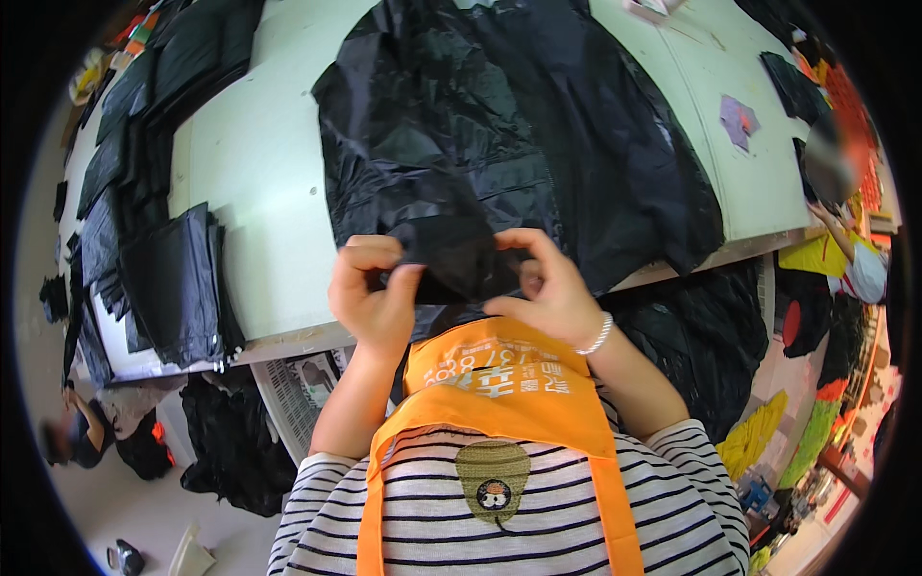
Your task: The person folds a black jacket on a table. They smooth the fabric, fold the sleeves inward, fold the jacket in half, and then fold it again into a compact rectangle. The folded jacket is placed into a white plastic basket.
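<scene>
A large black garment (519, 144) of thin shiny fabric lies spread over the pale table, reaching its front edge. Close to my body, a gathered end of it is lifted as a black fabric flap (447, 252). My left hand (373, 293) is closed on the left side of this flap, thumb against curled fingers. On the right side, my right hand (549, 293) pinches the same fabric and wears a light beaded bracelet; its fingers are slightly blurred. Whether the flap is a hood, a cuff or a hem I cannot tell.
Folded black garments (178, 278) are stacked along the table's left side. A small purple scrap (739, 122) lies on the right of the pale tabletop (259, 192). Below the edge are a grey plastic crate (288, 403) and more black fabric (711, 331). Other people sit far left and right.
</scene>
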Tool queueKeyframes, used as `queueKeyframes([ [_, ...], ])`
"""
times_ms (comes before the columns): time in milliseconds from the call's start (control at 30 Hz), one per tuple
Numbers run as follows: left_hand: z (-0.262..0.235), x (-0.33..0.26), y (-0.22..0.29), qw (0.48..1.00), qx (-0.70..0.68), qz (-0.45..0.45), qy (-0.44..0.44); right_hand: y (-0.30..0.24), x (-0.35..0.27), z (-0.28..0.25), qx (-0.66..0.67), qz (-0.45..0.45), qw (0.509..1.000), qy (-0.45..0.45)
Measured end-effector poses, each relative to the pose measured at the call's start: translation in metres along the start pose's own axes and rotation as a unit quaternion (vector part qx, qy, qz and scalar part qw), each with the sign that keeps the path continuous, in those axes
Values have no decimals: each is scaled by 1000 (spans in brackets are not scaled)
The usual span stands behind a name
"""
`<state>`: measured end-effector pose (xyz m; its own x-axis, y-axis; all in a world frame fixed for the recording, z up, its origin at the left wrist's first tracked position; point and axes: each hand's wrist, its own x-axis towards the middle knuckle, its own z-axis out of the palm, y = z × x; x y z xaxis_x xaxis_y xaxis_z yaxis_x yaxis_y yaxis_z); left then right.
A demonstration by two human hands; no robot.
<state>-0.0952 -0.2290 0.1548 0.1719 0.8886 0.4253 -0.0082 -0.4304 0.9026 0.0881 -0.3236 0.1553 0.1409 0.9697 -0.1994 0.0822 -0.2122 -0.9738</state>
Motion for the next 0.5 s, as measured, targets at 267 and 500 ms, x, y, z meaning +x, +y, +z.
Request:
queueKeyframes([
  [267, -17, 13, -46, 923, -198, -330, 20, 24, 24, 12, 47, -109, 982, 147],
  [500, -10, 2, -85, 830, 44, -485, -272, 48, 23, 37, 49, -50, 997, -41],
])
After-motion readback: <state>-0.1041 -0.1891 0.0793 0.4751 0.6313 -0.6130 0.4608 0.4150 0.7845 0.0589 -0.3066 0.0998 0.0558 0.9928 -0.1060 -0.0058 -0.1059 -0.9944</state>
